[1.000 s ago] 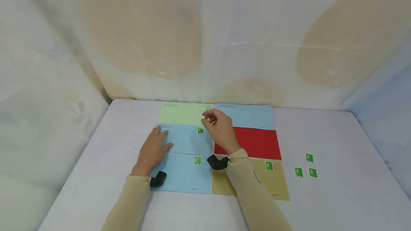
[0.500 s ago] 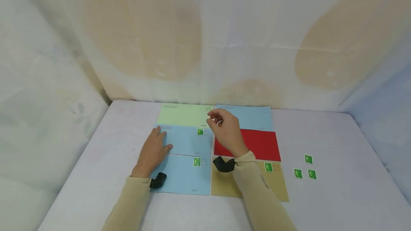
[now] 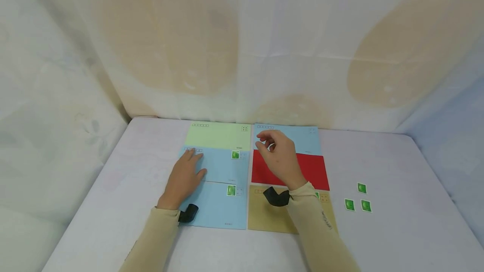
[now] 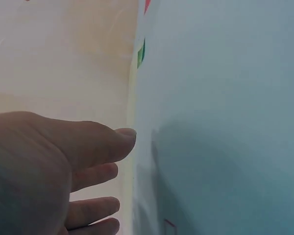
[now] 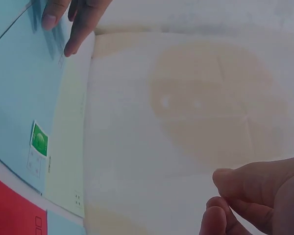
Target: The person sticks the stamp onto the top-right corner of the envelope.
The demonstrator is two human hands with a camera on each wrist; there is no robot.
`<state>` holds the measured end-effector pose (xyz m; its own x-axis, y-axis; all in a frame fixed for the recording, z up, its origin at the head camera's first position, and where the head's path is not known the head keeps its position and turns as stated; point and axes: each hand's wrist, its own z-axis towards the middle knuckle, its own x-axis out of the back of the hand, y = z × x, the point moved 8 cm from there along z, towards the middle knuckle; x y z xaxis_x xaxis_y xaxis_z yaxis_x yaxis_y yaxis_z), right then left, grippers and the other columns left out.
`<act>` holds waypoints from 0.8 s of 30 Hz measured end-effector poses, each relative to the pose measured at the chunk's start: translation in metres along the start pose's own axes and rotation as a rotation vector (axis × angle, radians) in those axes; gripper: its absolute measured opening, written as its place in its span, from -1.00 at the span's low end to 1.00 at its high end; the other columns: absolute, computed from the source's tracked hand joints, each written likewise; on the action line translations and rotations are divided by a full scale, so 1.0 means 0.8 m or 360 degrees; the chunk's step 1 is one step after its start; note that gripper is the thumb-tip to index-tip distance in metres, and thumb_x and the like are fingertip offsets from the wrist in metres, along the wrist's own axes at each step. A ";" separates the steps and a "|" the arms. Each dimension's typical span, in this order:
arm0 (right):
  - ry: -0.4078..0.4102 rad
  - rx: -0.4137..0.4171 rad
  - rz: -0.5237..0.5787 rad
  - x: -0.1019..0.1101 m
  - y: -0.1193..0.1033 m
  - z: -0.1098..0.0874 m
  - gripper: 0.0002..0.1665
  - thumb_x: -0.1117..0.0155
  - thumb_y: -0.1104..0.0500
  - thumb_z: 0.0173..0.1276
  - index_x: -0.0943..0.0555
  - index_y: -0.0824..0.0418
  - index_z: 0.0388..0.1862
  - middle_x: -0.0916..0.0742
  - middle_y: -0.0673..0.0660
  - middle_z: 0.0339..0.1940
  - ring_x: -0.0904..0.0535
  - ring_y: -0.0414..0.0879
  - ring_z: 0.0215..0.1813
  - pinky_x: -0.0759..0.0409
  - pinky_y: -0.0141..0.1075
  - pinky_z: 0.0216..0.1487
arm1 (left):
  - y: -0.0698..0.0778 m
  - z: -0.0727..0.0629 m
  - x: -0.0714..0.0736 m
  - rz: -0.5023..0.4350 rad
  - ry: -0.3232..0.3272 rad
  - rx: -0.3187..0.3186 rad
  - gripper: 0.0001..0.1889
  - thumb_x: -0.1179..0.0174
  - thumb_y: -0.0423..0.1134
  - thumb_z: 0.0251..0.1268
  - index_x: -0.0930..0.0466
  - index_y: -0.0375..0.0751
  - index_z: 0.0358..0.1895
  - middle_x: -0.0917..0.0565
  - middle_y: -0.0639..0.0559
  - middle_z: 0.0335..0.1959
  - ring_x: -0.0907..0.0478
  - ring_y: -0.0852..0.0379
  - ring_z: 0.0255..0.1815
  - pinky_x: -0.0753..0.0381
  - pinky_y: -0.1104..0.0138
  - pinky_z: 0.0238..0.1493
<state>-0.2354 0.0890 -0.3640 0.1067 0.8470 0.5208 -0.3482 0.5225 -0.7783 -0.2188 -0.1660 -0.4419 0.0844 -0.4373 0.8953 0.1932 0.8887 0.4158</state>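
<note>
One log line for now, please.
left hand: over middle-left blue envelope | right hand: raised, nothing visibly held | loose green stamps: three, on table

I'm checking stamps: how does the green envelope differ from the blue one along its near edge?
The blue envelope bears a stamp; the green envelope has none. The left hand covers part of the blue envelope but none of the green envelope. Both lie flat, with a row of printed boxes at the far left.

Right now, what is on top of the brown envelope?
On the brown envelope, a green stamp shows partly, beside a printed square. The right sleeve and black wrist device pass over it; whatever they cover, including part of the stamp, cannot be seen.
</note>
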 end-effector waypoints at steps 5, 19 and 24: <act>0.0003 -0.0001 -0.0027 0.011 0.007 -0.006 -0.72 -0.38 0.25 0.36 -0.64 0.26 0.03 -0.69 0.12 -0.10 -0.57 -0.04 -0.18 -0.62 -0.20 -0.14 | 0.007 0.001 0.004 -0.0005 0.0043 -0.0035 -0.47 -0.37 -0.29 0.28 -0.52 -0.46 0.26 -0.38 -0.43 0.40 -0.26 -0.35 0.47 -0.26 -0.11 0.45; 0.0095 0.0031 -0.0201 0.061 0.034 -0.025 -0.77 -0.37 0.28 0.37 -0.67 0.27 -0.02 -0.69 0.12 -0.22 -0.57 -0.06 -0.25 -0.58 -0.30 -0.24 | 0.049 0.001 0.013 -0.0039 0.0010 -0.0102 -0.47 -0.38 -0.24 0.30 -0.53 -0.39 0.28 -0.38 -0.36 0.43 -0.24 -0.28 0.50 -0.26 -0.07 0.47; 0.0102 0.0019 -0.0246 0.076 0.045 -0.031 -0.79 -0.33 0.28 0.39 -0.68 0.27 -0.02 -0.68 0.11 -0.24 -0.55 -0.06 -0.24 -0.53 -0.38 -0.24 | 0.065 0.000 0.012 -0.0047 -0.0016 -0.0134 -0.47 -0.38 -0.23 0.29 -0.54 -0.37 0.28 -0.39 -0.33 0.43 -0.23 -0.25 0.51 -0.26 -0.06 0.47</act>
<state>-0.2184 0.1619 -0.3693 0.2188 0.7612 0.6105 -0.3342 0.6462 -0.6860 -0.2077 -0.1238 -0.4116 0.0679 -0.4614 0.8846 0.2771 0.8605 0.4275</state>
